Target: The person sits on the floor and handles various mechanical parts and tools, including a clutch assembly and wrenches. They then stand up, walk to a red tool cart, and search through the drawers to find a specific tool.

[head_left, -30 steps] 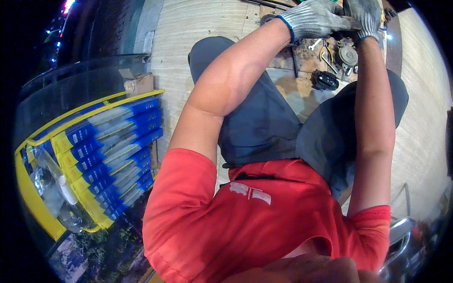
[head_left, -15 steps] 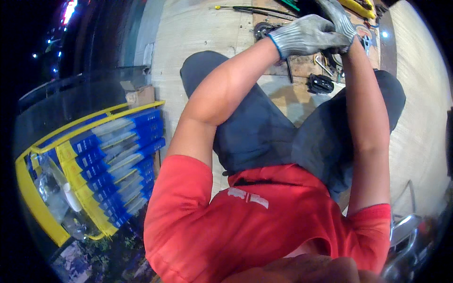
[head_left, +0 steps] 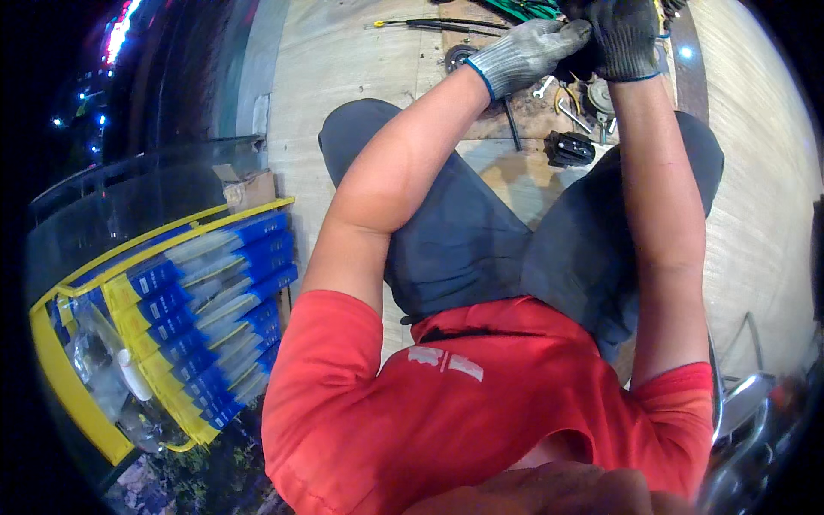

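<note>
My left hand, in a grey knit glove, is closed at the top of the view, its thumb and fingers against a dark object mostly hidden by the gloves. My right hand, in a darker-looking glove, is closed around the same area beside it. Just below them lie an open-end wrench, yellow-handled pliers, a bent metal tool and a round metal part. A black part sits lower, with a black rod to its left. A round dark part is beside my left wrist.
Black cables and green bundled material lie at the top. My bent legs frame the worn work board. At left stand a yellow rack of blue packets and a cardboard box. Metal tubing is at lower right.
My left hand has moved down and left since a second ago. My right hand shifted left too, then turned so its back faces up. The dark thing between them stays mostly covered.
</note>
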Demonstrator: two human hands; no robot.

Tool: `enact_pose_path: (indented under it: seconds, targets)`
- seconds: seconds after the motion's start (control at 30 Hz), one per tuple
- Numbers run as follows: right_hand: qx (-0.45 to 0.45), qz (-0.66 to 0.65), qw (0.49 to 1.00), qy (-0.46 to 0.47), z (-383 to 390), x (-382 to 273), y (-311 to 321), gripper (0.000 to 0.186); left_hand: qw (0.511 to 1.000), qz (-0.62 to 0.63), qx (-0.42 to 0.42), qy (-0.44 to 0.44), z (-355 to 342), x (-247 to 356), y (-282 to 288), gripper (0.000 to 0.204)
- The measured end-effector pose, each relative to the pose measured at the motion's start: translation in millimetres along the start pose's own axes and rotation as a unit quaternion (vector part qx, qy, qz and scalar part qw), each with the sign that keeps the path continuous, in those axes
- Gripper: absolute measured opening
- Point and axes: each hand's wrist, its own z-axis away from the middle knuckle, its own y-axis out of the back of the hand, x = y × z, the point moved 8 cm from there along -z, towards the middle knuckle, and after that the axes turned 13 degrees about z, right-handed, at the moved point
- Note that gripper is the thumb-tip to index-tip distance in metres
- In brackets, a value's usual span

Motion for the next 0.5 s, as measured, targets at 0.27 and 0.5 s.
enact_pose_path:
  seconds: [0.27,0.5]
  targets:
    - [-0.048,-0.088,0.995,0.018,15,-3,-48,0.034,0.994,0.099,-0.030,-0.023,1,19,0,0.047]
    - [-0.181,-0.110,0.975,-0.061,28,-1,-81,0.066,0.980,-0.138,-0.130,0.052,7,39,-15,0.050]
